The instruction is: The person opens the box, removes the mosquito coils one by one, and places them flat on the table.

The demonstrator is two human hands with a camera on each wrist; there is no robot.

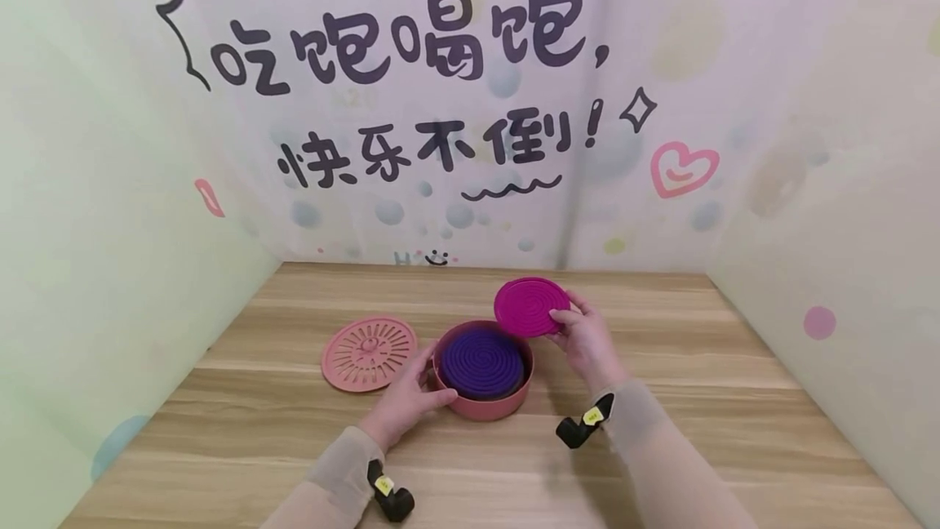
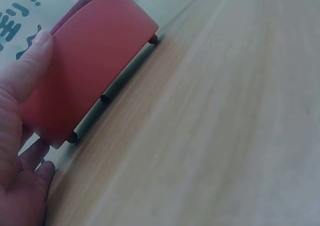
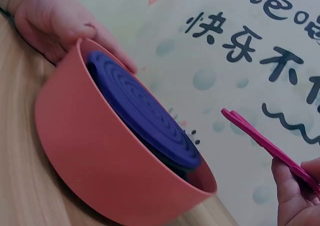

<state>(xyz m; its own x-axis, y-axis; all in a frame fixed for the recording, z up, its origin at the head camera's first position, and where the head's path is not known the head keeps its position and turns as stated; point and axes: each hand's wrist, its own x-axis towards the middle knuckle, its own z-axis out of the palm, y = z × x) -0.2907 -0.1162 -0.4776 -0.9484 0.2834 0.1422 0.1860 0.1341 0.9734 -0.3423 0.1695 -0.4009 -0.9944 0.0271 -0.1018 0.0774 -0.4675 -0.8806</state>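
My right hand [image 1: 587, 340] pinches a magenta round coaster [image 1: 530, 306] with ring-shaped grooves, thumb on its upper face. It is held up over the back right rim of a round pink container [image 1: 488, 409], and shows edge-on in the right wrist view. Inside the container lies a dark blue coaster [image 3: 145, 110] with the same rings, near rim height; what lies beneath it is mostly hidden. My left hand [image 1: 404, 402] holds the container's left side, its thumb on the outer wall by the rim. Small round feet [image 2: 103, 98] show under the container in the left wrist view.
A pink slotted lid [image 1: 360, 367] with a central knob lies on the wooden table [image 1: 242, 415], left of the container. Behind the table stands a wall [image 1: 411, 219] printed with black characters, and pale side walls rise on both sides.
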